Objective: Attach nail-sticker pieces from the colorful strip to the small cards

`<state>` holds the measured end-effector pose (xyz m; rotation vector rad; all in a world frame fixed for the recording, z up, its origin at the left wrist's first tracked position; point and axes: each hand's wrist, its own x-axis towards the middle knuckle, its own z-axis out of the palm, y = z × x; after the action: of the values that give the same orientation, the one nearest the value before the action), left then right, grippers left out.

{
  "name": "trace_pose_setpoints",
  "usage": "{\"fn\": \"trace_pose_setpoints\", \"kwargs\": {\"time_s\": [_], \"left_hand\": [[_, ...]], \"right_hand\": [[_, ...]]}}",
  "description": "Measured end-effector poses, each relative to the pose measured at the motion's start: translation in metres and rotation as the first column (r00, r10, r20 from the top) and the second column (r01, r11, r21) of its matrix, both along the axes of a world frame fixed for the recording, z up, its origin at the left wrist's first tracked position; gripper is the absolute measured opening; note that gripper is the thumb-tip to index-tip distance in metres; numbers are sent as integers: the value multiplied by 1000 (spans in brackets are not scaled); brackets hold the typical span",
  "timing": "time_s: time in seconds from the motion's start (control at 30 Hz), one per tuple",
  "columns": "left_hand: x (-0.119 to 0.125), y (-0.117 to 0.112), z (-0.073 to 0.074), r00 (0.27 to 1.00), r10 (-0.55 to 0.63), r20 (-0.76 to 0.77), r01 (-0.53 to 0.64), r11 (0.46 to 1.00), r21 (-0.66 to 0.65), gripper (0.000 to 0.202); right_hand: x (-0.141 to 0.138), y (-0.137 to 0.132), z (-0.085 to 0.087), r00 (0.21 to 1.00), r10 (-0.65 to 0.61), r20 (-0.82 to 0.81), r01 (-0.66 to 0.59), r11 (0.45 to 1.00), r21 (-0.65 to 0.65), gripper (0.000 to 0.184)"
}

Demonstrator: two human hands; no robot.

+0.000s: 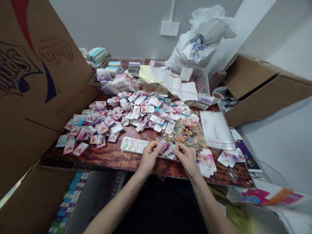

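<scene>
My left hand point(149, 156) and my right hand point(185, 157) meet at the near edge of a dark wooden table point(109, 156). Both pinch a small clear packet of coloured pieces point(167, 150) between their fingertips. Under the hands lies a strip of printed sticker sheets point(134, 145). Just beyond them spreads a heap of small bright confetti-like pieces point(187, 131). A large scatter of small pink, white and blue packet cards point(117, 118) covers the table's middle and left.
Clear plastic trays point(156, 78) with stacked cards stand at the back. Clear bags point(215, 130) lie at the right. Big cardboard boxes stand left point(36, 81) and right point(260, 87). A white sack point(202, 39) leans on the wall. A basket of cards point(70, 198) sits below.
</scene>
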<state>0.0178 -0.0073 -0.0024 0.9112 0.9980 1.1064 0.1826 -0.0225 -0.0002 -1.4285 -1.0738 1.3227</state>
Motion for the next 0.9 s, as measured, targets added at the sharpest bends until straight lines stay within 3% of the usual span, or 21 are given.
{"fn": "trace_pose_setpoints", "kwargs": {"time_s": [0.07,0.13,0.23,0.3,0.47,0.63,0.77,0.9], "left_hand": [[-5,3,1,996,-36,79,41,997,-67,20],[-9,4,2,978,-139,157,157,982,-106,22],[-6,0,4,943,-260,208,283,955,-89,23],[0,-5,4,943,-267,199,286,956,-70,25],[12,-11,0,974,-152,169,169,982,-88,34],[7,-8,0,946,-322,-22,318,941,-116,37],[2,-7,4,915,-389,-112,376,919,-121,40],[4,-10,4,900,-437,10,433,889,-148,41]], "right_hand": [[1,0,0,1000,10,-1,-10,1000,2,24],[0,1,0,999,31,-12,-31,999,14,24],[-2,2,-2,997,37,-63,-36,999,28,24],[-3,2,-4,995,25,-100,-23,999,23,25],[-3,1,0,983,33,-181,-35,999,-8,28],[0,-3,9,958,134,-255,-145,989,-28,34],[5,-5,10,962,214,-172,-224,974,-40,32],[5,-5,11,978,205,30,-206,977,50,19]]}}
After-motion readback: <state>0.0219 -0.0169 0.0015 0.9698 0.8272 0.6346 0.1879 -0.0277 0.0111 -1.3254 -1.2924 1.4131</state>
